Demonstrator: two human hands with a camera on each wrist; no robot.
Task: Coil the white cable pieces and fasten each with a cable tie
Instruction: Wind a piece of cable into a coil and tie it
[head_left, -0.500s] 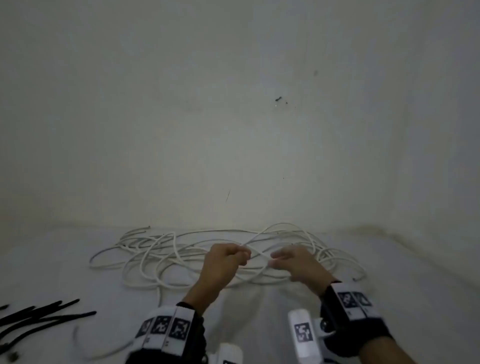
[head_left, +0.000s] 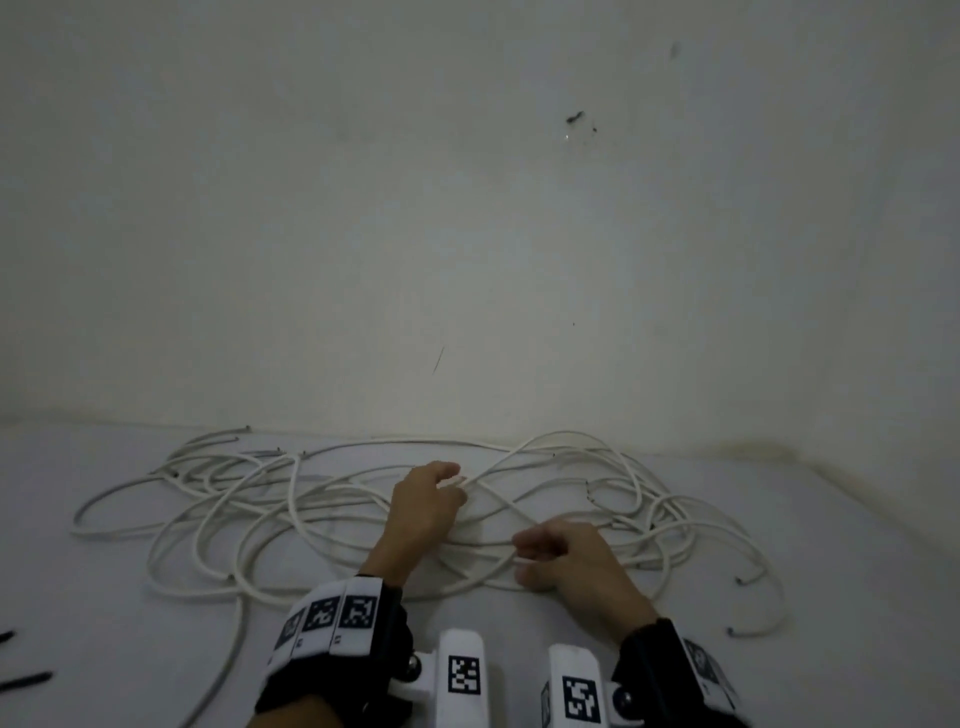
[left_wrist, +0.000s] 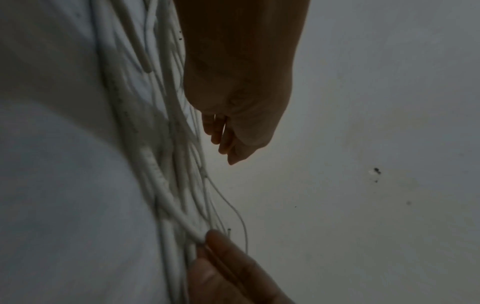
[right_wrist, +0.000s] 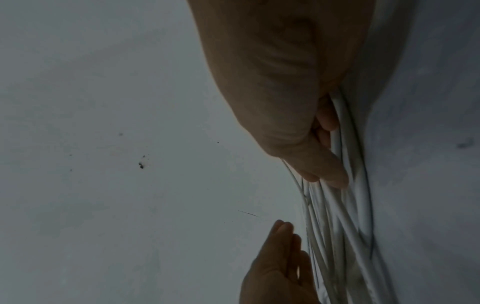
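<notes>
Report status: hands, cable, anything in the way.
Left hand pinching a white cable strand. Right hand gripping another strand. Cable pile loose, uncoiled, tangled. Black cable ties untouched, far left.

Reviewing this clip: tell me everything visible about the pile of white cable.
The pile of thin white round cable pieces lies loose and tangled, uncoiled, in overlapping loops on the pale surface by the wall. Several cut ends show dark tips. No tie is on it. The left hand pinches one strand at the pile's middle; the right hand grips a strand nearer the person.
</notes>
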